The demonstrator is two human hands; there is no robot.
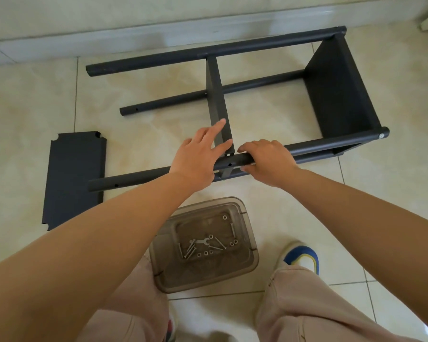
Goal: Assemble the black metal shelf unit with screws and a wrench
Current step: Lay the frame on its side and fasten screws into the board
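The black metal shelf unit (336, 90) lies on its side on the tiled floor, with round posts running left to right. One shelf panel is fixed at its right end and a middle panel (216, 95) stands between the posts. My left hand (198, 154) rests with straight fingers against the middle panel's near edge. My right hand (267, 157) grips the near upper post (331, 143) just right of that panel. A loose black shelf panel (72, 178) lies flat at the left. Screws, nuts and a small wrench (203, 241) lie in a clear plastic box (247, 265).
The clear box sits on the floor between my legs, close to the near post. A grey skirting and wall run behind the frame. My right shoe (304, 256) stands right of the box. Bare tiles lie left of the frame's open post ends.
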